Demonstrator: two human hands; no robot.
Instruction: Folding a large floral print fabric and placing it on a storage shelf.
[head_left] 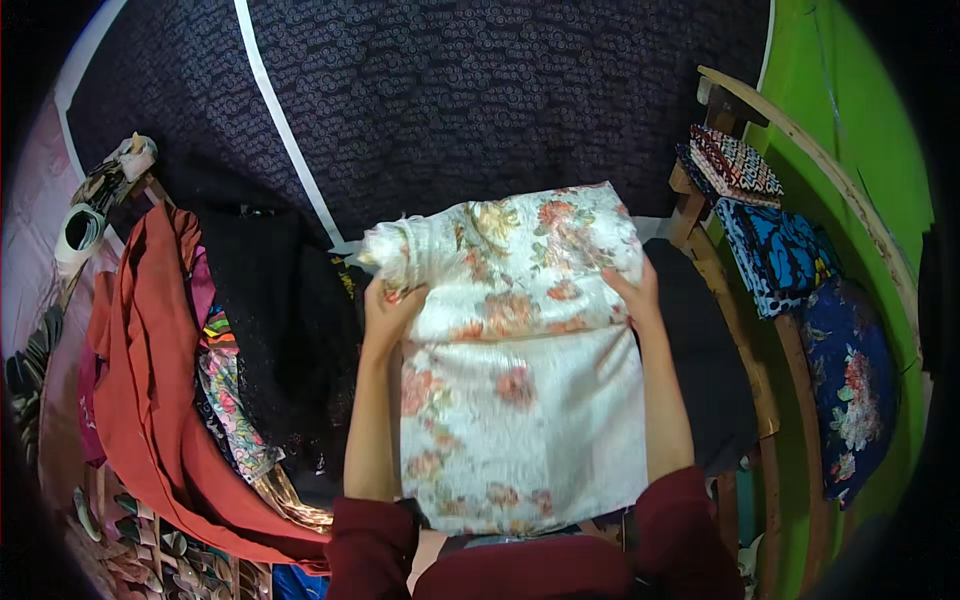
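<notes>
1. L hand [388,305] grip shut on floral cloth [520,380], top-left edge.
2. R hand [635,292] grip holds its top-right fold.
3. Cloth lies centre, on lap.
4. Red cloth [150,370] left; blue prints [775,250] over wooden rail [745,350] right.

No packages, labels, signs or screens show anywhere in the frame.
</notes>
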